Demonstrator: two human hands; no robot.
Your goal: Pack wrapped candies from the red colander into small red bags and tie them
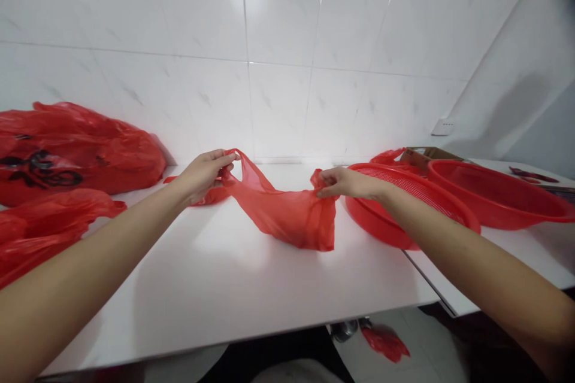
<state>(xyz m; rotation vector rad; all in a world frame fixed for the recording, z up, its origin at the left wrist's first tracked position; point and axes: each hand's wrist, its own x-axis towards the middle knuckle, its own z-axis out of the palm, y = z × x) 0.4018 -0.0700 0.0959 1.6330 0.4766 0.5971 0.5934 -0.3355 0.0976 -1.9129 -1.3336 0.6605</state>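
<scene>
Hands first: L hand (209,170) has thumb + fingers pinched tight on the handle loop of a thin red bag (287,215); R hand (335,182) likewise pinches its opp. upper corner, fingers curled in. Bag's stretched btwn the two, sagging in the mid. over the white bench (202,287); can't tell if its lower edge touches.

L to R: big bulging red sack (90,155) w/ black print at far L, near the tiled wall (287,24); crumpled red plastic (49,221) just in front. Small red bundle (213,196) on bench behind L hand, partly hidden. R of the held bag: red mesh colander (359,221), partly behind R forearm; red scrap (386,342) on the floor below; brown box (424,157) behind; then red basin (498,197) beside colander. Socket (444,126) on wall above.
</scene>
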